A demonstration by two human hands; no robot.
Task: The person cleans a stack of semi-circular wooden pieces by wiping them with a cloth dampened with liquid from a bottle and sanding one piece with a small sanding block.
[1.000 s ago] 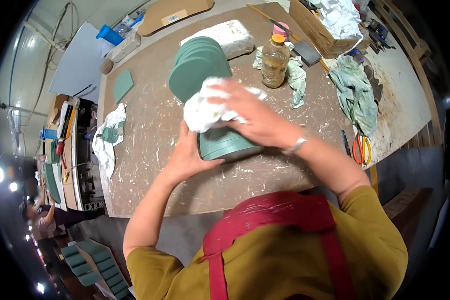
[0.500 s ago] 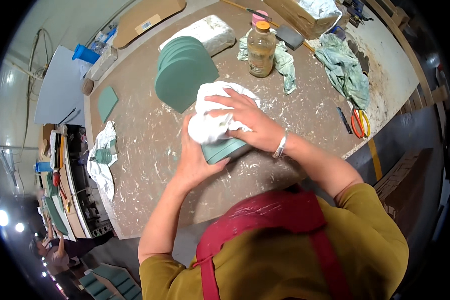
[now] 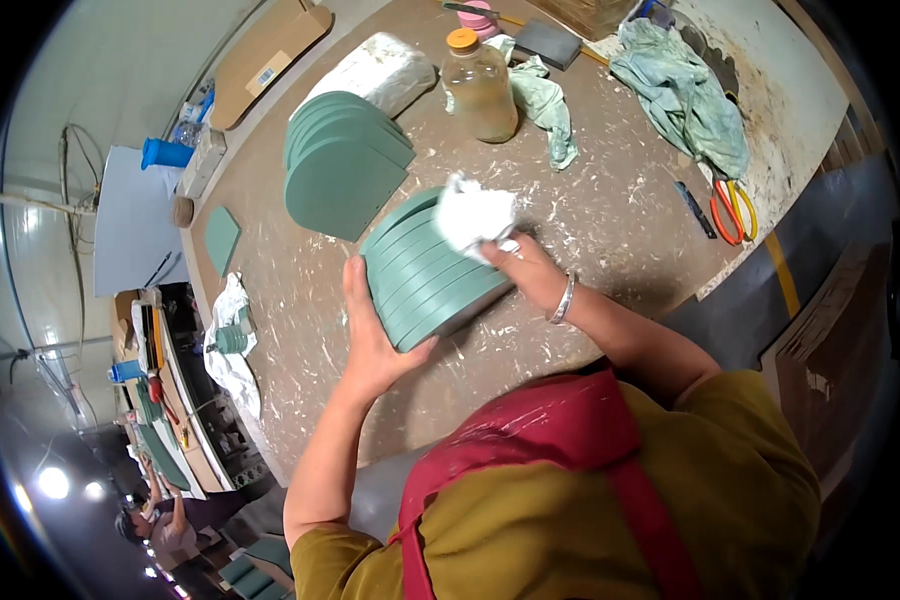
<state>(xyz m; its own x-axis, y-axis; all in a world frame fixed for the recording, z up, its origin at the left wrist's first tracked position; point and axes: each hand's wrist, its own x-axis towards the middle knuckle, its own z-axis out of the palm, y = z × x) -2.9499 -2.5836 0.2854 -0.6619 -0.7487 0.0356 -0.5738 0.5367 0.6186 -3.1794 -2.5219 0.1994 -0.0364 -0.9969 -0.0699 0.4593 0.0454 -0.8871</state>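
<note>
A tight stack of green round-edged panels (image 3: 425,275) stands on the worktable in front of me, its curved edges facing up. My left hand (image 3: 375,335) grips the near left end of this stack, with the fingers along its left side and the thumb at the near corner. Over the right part of the stack, my right hand (image 3: 535,275) pinches a bunched white cloth (image 3: 477,215). The cloth is slightly blurred and hides the stack's far right part; whether it touches the panels I cannot tell.
Beyond stand more green panels (image 3: 345,180), a white wrapped block (image 3: 380,75) and an orange-capped jar (image 3: 480,95). Rags (image 3: 680,100) and scissors (image 3: 733,210) lie right. A loose green piece (image 3: 222,240) and white cloth (image 3: 232,375) lie left. Another person (image 3: 165,525) works at lower left.
My right hand and the white cloth have lifted off and shifted right, uncovering the stack's curved edges. My left hand still holds the stack. The whole view has tilted somewhat.
</note>
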